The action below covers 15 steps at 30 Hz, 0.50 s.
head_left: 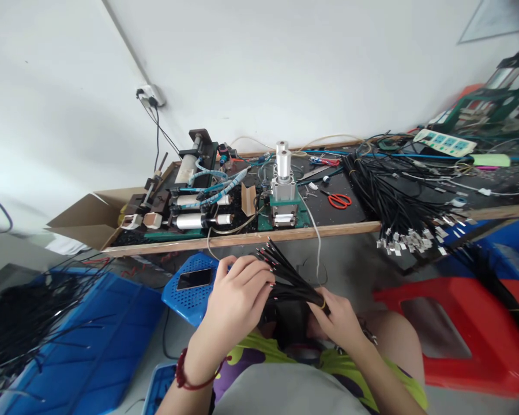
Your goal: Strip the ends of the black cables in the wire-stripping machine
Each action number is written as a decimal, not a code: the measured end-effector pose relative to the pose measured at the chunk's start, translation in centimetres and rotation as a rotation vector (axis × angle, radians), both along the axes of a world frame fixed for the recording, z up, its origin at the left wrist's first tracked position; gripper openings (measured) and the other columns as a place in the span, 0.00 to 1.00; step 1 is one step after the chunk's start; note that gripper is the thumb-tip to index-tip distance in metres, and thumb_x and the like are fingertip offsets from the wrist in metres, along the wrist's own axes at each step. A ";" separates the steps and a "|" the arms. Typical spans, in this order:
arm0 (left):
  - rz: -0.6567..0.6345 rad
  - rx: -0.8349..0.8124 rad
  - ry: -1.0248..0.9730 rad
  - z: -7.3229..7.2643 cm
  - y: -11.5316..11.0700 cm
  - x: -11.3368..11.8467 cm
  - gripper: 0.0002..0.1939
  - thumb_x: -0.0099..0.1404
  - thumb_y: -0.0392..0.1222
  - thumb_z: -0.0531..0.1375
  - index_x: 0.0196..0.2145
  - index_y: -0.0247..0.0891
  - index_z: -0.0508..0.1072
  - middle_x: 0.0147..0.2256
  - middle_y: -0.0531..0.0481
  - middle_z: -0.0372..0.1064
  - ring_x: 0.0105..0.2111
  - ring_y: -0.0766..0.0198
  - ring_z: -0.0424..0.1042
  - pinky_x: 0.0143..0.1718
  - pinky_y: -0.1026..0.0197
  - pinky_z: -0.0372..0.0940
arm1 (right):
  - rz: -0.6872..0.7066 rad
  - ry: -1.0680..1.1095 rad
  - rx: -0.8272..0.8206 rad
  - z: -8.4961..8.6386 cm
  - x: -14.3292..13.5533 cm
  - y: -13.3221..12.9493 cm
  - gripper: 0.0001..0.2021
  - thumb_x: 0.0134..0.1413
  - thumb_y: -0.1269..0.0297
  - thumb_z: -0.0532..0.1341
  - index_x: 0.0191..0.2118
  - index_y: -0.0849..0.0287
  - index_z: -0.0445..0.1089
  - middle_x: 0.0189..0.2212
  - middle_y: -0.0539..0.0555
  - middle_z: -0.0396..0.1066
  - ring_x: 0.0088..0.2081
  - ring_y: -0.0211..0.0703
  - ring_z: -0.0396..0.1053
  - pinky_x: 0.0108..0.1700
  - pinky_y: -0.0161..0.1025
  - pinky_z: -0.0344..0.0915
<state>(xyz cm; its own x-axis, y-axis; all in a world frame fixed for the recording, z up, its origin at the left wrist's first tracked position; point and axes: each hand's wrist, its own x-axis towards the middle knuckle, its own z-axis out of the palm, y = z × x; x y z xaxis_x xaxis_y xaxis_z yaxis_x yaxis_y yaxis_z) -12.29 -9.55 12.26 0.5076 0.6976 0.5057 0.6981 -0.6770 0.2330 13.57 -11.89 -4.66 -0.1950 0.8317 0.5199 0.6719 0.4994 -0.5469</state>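
Note:
A bundle of black cables [294, 280] is held above my lap, its cut ends fanning toward the upper left. My right hand [338, 316] is wrapped round the bundle beside a yellow tie. At the fanned ends, my left hand [242, 288] has its fingers curled and touching some cables. A red bracelet is on the left wrist. Beyond the hands, on the bench, stands a small press [284, 196] with a white cylinder on top.
On the bench [177, 246] are pneumatic cylinders [190, 221], red scissors [339, 200] and a cable pile with metal connectors [378, 196]. A blue stool [185, 301] bears a phone [194, 279]. Blue crates [108, 340] stand left, a red stool [441, 288] right.

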 end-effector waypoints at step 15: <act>0.190 0.162 -0.142 0.1 -1.1 0.5 0.08 0.73 0.31 0.64 0.40 0.44 0.78 0.44 0.51 0.86 0.51 0.45 0.76 0.56 0.38 0.56 | 0.077 0.058 -0.010 1.8 -2.5 0.5 0.10 0.77 0.60 0.55 0.43 0.55 0.72 0.30 0.54 0.82 0.29 0.49 0.83 0.31 0.38 0.74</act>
<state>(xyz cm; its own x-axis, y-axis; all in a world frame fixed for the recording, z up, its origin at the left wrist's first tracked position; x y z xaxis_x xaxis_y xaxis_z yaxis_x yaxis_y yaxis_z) -11.78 -10.61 12.32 0.2922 0.6777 0.6748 0.7839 -0.5739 0.2369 11.12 -11.38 -2.84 -0.2281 0.8206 0.5241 0.5986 0.5427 -0.5892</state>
